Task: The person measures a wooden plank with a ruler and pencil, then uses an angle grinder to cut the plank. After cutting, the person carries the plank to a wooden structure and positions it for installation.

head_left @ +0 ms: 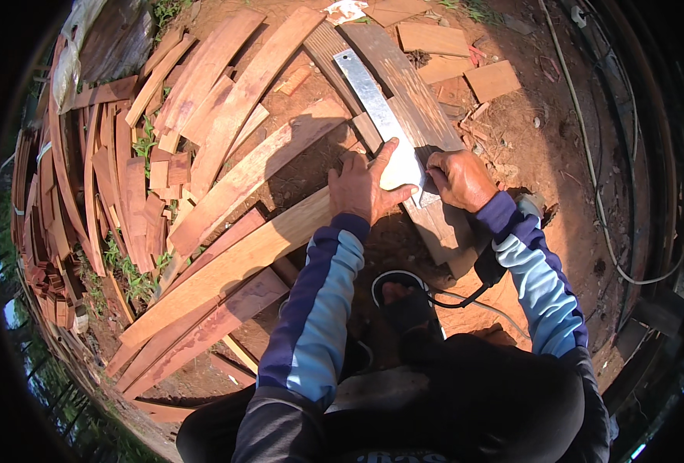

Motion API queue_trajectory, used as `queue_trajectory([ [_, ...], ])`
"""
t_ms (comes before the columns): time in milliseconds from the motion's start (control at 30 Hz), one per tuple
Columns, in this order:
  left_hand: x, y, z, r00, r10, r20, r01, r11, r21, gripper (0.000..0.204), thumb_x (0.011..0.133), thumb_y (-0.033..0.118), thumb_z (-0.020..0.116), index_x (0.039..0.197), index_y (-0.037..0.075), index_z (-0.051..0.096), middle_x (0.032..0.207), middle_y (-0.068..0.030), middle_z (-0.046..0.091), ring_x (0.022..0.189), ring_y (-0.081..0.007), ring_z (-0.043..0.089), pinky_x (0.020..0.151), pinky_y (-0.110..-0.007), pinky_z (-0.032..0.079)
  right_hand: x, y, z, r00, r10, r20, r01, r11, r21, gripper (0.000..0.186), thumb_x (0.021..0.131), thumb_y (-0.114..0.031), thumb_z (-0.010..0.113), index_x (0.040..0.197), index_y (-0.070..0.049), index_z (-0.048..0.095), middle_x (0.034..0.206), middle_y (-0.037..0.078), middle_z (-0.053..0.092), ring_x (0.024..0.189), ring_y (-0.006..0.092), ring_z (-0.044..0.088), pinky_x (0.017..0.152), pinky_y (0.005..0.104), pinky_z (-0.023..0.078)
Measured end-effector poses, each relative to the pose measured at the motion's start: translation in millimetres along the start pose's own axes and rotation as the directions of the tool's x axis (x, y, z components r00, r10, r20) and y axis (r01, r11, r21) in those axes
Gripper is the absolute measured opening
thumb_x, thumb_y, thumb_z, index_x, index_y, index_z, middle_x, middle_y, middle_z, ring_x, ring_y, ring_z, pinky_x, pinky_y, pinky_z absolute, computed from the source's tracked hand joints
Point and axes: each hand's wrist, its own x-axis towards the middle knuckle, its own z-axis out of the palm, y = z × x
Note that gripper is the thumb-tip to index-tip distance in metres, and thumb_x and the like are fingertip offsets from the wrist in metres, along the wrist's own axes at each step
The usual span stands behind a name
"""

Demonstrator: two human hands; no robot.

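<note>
A flat silver metal strip [367,91] with a hole at its far end lies along a dark board [411,100]. Its nearer part glares white in the sun. My left hand [359,187] presses on its left edge with thumb and forefinger spread. The other fingers of that hand lie by the end of a long pale plank [280,229]. At the strip's right edge, my right hand [463,179] is closed in a pinch, its fingertips close to the metal. Whatever it holds is too small or hidden to name.
Many reddish planks [234,92] lie fanned out on the left. Short wood blocks [492,81] rest on the dirt at far right. A black power cord [473,295] runs by my sandalled foot [403,297], and a pale hose [581,131] curves along the right.
</note>
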Motion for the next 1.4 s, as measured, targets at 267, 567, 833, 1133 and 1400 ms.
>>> queue_trajectory([
  [267,0.7,2.1,-1.8,1.0,0.001,0.016,-0.001,1.0,-0.001,0.086,0.072,0.067,0.071,0.147,0.038,0.04,0.097,-0.0144,0.059,0.093,-0.0318,0.059,0.082,-0.048,0.043,3.7,1.0,-1.6,1.0,-0.009,-0.013,0.009,1.0,-0.005,0.006,0.08,-0.005,0.064,0.085,-0.001,0.066,0.077,0.022,0.063,0.073,0.0418,0.063,0.063,0.045,0.048],
  [567,3.9,4.0,-2.2,0.996,-0.032,0.078,0.031,0.999,0.009,0.09,0.07,0.073,0.068,0.147,0.037,0.039,0.11,-0.0168,0.06,0.111,-0.0334,0.056,0.092,-0.056,0.042,34.9,-2.9,-6.3,0.999,-0.011,-0.042,0.01,1.0,-0.006,0.01,0.082,-0.011,0.066,0.089,-0.003,0.066,0.076,0.023,0.063,0.073,0.0432,0.062,0.063,0.0463,0.049],
  [833,4.7,3.9,-1.3,0.995,-0.043,0.087,0.041,0.999,0.023,0.092,0.068,0.076,0.066,0.147,0.039,0.039,0.115,-0.0167,0.059,0.119,-0.0332,0.053,0.094,-0.059,0.041,42.5,-2.3,-6.8,0.998,-0.017,-0.059,0.013,0.998,-0.06,0.013,0.081,-0.013,0.067,0.091,-0.004,0.067,0.074,0.023,0.063,0.071,0.0425,0.063,0.061,0.0461,0.049],
  [1133,2.1,1.5,9.2,0.999,0.026,-0.048,-0.022,0.996,0.09,0.09,0.068,0.071,0.07,0.144,0.031,0.044,0.111,-0.0107,0.057,0.108,-0.0293,0.057,0.09,-0.057,0.045,45.2,3.0,-1.5,0.998,-0.036,-0.049,0.03,0.994,-0.108,0.011,0.079,-0.012,0.067,0.087,-0.003,0.065,0.072,0.022,0.062,0.072,0.0427,0.062,0.061,0.0469,0.049],
  [1400,1.5,2.6,7.3,0.999,0.011,-0.036,-0.007,0.996,0.089,0.09,0.068,0.071,0.07,0.145,0.031,0.043,0.113,-0.0113,0.057,0.109,-0.0306,0.057,0.092,-0.059,0.044,21.2,1.9,-5.1,0.996,-0.074,0.047,0.079,0.99,-0.116,0.011,0.076,-0.008,0.068,0.084,-0.002,0.064,0.071,0.021,0.062,0.072,0.042,0.062,0.061,0.0467,0.049],
])
